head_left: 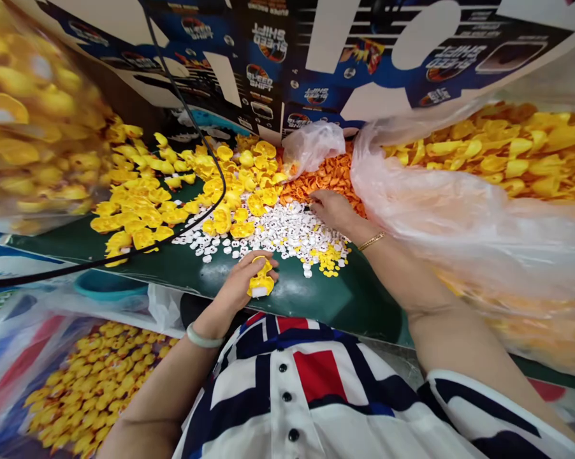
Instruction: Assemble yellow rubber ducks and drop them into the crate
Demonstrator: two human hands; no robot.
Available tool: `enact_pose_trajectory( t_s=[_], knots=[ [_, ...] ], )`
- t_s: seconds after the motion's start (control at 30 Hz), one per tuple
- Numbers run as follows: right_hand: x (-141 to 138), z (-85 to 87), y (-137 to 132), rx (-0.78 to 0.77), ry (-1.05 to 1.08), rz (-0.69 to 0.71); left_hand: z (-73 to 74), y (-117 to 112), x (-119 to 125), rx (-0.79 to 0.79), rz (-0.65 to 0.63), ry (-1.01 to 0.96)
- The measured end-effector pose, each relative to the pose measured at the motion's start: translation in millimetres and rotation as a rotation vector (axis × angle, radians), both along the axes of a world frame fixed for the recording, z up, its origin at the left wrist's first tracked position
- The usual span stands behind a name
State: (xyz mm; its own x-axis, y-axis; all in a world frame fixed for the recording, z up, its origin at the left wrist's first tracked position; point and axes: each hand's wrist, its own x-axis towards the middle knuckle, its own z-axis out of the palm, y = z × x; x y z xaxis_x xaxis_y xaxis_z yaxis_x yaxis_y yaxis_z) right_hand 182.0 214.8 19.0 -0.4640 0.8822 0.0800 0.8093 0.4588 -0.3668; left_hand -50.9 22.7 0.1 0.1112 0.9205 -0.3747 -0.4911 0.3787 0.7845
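Observation:
My left hand is closed around a yellow plastic duck-shaped shell with a white patch at its lower end, held just above the table's near edge. My right hand reaches to the border between a heap of small orange pieces and a spread of small white discs with dark dots. Its fingers are bent together at the orange pieces, and anything between them is hidden. Small yellow discs lie below that hand. Beyond my left hand are loose yellow shells.
Clear bags of yellow parts stand at left and right. A black cable hangs across the work area. Printed cardboard walls the back of the green table. Below left, a bag holds many yellow ducks.

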Motion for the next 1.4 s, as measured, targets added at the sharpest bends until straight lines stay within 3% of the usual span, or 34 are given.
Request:
enact_pose_trajectory(
  t_s=[0.1, 0.2, 0.33, 0.47, 0.57, 0.73, 0.8, 1.13, 1.2, 1.33, 1.4],
  knots=[
    [2.2, -2.9, -24.2, -0.292, 0.544, -0.071, 3.7, 13.6, 17.6, -0.034, -0.008, 0.043],
    [-2.7, -6.2, -58.2, -0.597, 0.915, -0.031, 6.4, 22.7, 34.7, -0.058, -0.047, 0.029],
    [-9.0, -7.1, -97.8, -0.662, 1.088, 0.023, 11.2, 25.3, 49.2, -0.107, -0.093, -0.057],
    [-6.3, -6.8, -119.4, -0.585, 1.078, 0.042, 15.8, 22.2, 50.6, -0.158, -0.122, -0.109],
    [-1.6, -3.6, -129.5, -0.479, 0.954, 0.063, 13.8, 20.4, 46.8, -0.182, -0.140, -0.076],
    [1.5, 5.3, -141.1, -0.029, 0.611, 0.294, 5.7, 18.2, 42.5, -0.160, -0.215, -0.070],
    [1.1, 4.9, -144.6, 0.075, 0.551, 0.367, 4.8, 17.8, 42.7, -0.139, -0.232, -0.081],
    [4.3, -5.2, -164.6, 0.143, 0.563, 0.160, 10.3, 9.1, 50.0, -0.028, -0.161, 0.078],
    [13.1, -4.6, -170.5, 0.189, 0.509, 0.242, 11.5, 1.5, 45.2, -0.039, -0.285, 0.082],
    [33.4, -0.7, -183.8, 0.344, 0.337, 0.620, 16.7, -6.8, 32.3, -0.132, -0.672, 0.070],
    [38.4, 0.9, -188.9, 0.413, 0.288, 0.738, 20.0, -3.9, 28.5, -0.136, -0.814, 0.097]
  ],
)
